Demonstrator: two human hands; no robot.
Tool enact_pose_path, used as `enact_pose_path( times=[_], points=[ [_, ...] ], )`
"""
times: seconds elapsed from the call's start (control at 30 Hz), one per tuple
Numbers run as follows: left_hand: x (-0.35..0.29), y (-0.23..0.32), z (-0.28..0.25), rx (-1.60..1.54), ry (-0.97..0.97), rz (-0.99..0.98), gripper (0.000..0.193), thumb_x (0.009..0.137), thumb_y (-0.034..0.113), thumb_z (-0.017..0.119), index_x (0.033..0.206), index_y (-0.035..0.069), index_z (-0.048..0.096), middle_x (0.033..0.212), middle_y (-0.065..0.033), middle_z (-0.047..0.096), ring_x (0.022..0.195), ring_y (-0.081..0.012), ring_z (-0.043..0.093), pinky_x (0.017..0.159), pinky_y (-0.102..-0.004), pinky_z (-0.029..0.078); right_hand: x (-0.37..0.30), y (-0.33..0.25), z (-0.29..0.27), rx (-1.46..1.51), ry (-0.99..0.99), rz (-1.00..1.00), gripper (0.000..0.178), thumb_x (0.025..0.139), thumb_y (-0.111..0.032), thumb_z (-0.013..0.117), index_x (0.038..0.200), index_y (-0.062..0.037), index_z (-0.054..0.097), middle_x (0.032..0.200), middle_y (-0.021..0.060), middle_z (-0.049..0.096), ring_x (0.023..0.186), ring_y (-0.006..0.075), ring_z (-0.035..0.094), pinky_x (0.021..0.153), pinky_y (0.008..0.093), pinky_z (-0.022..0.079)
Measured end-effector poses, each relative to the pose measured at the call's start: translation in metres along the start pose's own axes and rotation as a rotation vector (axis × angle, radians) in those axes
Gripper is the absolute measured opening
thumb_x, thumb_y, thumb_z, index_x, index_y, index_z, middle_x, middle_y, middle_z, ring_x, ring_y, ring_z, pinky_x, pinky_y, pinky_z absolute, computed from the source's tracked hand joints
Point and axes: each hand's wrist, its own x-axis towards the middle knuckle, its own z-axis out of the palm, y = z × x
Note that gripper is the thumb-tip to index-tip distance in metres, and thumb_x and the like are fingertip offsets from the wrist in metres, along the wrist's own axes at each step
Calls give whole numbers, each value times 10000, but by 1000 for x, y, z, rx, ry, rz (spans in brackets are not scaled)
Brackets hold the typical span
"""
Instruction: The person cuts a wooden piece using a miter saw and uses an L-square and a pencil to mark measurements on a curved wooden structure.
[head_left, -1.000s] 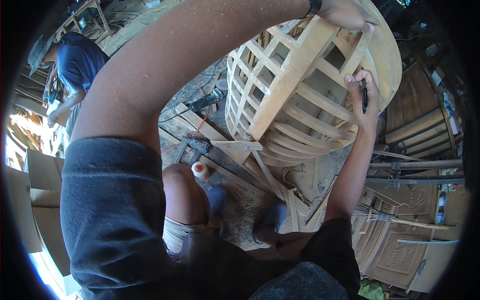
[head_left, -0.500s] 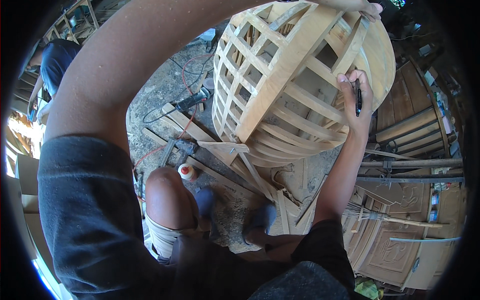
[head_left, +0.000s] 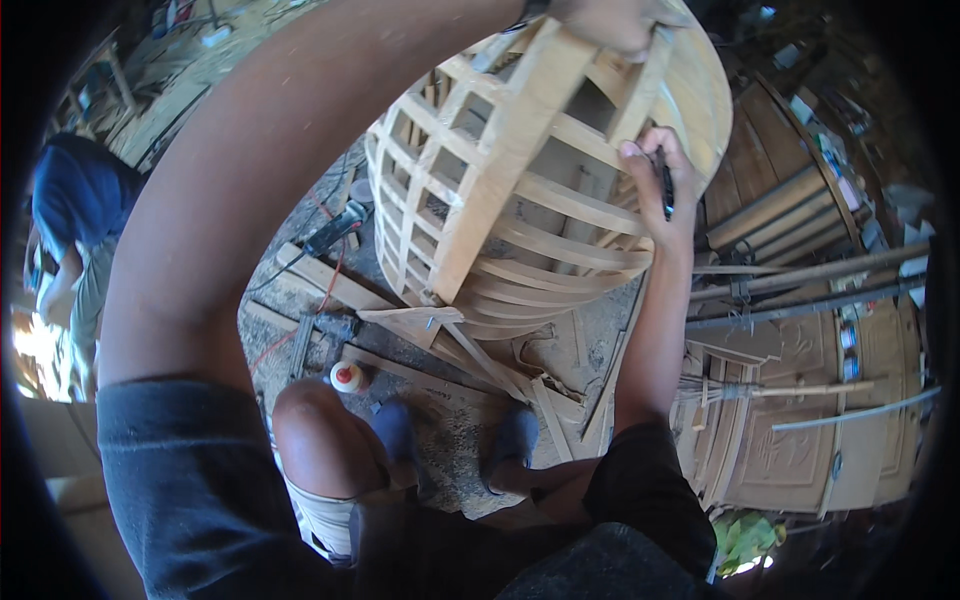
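A rounded wooden frame (head_left: pixel 475 225) of curved slats and crosspieces stands in front of me. Along its right part runs a short flat wooden strip (head_left: pixel 643 85). My left hand (head_left: pixel 610 22), slightly blurred, reaches over the top and its fingers close on the strip's far end. Lower down, my right hand (head_left: pixel 664 185) has thumb and fingertips at the strip's near end. A black pen (head_left: pixel 664 183) is tucked in that same hand, lying along the palm side.
A power tool (head_left: pixel 335 228) with a cord lies on the floor at left. Near my feet stand a white glue bottle (head_left: pixel 346 377) with a red cap and scrap boards (head_left: pixel 420 375). Carved wooden panels (head_left: pixel 785 430) and a broom (head_left: pixel 740 390) lie right. Another person (head_left: pixel 80 205) bends at far left.
The view has shifted, so the frame sits further left and lower. My left hand has come further over the strip's far end. The other person shows more fully.
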Motion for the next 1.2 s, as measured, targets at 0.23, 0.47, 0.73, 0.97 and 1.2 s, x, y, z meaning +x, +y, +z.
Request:
enact_pose_path(
  times=[0.23,0.47,0.73,0.97,1.2],
  points=[
    [-9,-11,17,124,286,300,815,690,255,766,1397,-67,521,1256,-303,624,1223,-440,577,1074,-467,455,1,-7,5,68,9,48,274,948,-130,725,850,-80,475,720,-65,417,664,52,362,603,238,329],
    [-15,5,10,163,181,176,1032,706,494,844,1489,-47,443,1388,-293,557,1306,-433,519,1143,-480,379,4,13,4,21,24,-32,291,928,-195,749,868,-65,496,635,-21,416,596,85,376,571,276,349],
    [-17,27,14,343,267,70,928,683,532,850,1390,-7,585,1434,-219,566,1339,-378,510,1155,-478,344,6,14,6,-61,57,-86,260,898,-250,739,887,-86,538,541,39,478,497,184,485,543,363,395],
    [-17,40,12,409,227,76,962,672,545,873,1419,30,551,1457,-198,547,1324,-383,500,1139,-504,332,2,11,4,-143,73,-100,263,894,-282,723,896,-96,537,618,69,573,638,291,618,698,436,464],
    [-15,42,8,481,158,32,1031,668,580,877,1463,53,487,1504,-160,511,1372,-367,462,1164,-499,306,2,15,8,-125,66,-102,222,917,-290,692,950,-107,573,665,77,645,726,320,681,748,467,487]
  ],
)
